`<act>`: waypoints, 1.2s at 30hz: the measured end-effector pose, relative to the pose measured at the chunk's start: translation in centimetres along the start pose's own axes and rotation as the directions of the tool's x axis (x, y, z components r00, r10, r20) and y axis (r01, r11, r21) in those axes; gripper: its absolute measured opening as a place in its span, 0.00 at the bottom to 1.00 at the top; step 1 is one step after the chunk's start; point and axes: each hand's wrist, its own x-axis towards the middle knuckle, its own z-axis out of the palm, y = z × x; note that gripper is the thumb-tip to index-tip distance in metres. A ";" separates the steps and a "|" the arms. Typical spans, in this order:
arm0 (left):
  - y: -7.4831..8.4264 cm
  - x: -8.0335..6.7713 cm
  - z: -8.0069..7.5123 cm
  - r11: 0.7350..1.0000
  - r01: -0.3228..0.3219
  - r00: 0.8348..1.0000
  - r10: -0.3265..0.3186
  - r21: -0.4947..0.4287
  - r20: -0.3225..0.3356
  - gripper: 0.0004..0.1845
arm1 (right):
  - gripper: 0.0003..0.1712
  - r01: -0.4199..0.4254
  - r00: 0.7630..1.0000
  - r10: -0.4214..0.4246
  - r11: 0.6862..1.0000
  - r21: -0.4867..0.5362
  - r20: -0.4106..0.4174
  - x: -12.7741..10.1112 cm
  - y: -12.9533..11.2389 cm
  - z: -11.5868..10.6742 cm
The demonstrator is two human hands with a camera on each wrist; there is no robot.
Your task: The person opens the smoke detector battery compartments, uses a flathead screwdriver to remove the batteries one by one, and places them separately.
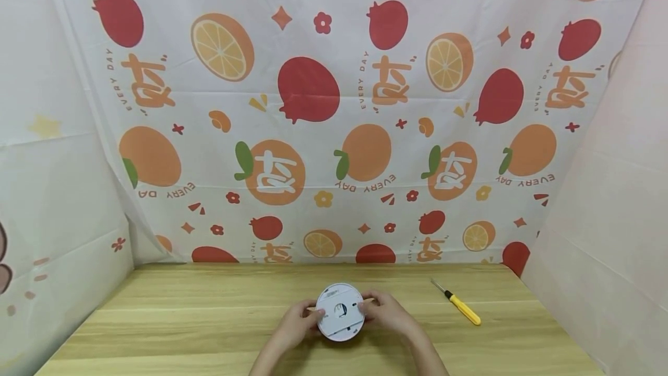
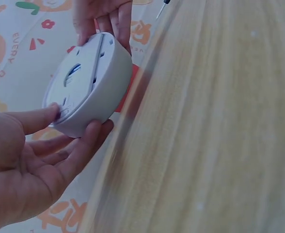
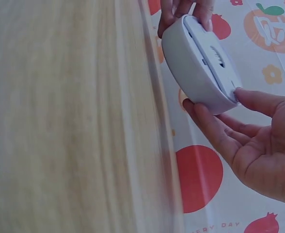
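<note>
A round white plastic device, like a smoke detector seen from its back side, is held above the wooden table near its front edge. My left hand grips its left rim, thumb on the face and fingers under the edge. My right hand grips the right rim the same way. The left wrist view has the device between my left hand and the right hand's fingers. From the right wrist, the device rests against my right hand.
A yellow-handled screwdriver lies on the table to the right of my hands. Fruit-printed cloth hangs behind the table, with white sheets at both sides closing in the space.
</note>
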 end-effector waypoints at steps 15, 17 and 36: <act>-0.7 -0.1 0.3 0.978 0.193 0.981 -0.190 -0.080 0.039 0.18 | 0.21 -0.061 0.998 0.060 0.998 0.019 0.021 -0.2 0.9 0.3; -1.1 0.0 0.2 0.976 0.202 0.979 -0.199 -0.080 0.041 0.19 | 0.21 -0.071 0.997 0.071 0.997 0.021 0.024 -0.2 0.9 0.3; -0.8 0.0 0.1 0.978 0.195 0.980 -0.197 -0.069 -0.020 0.24 | 0.23 -0.197 0.977 0.197 0.980 -0.013 0.086 -0.5 0.3 0.4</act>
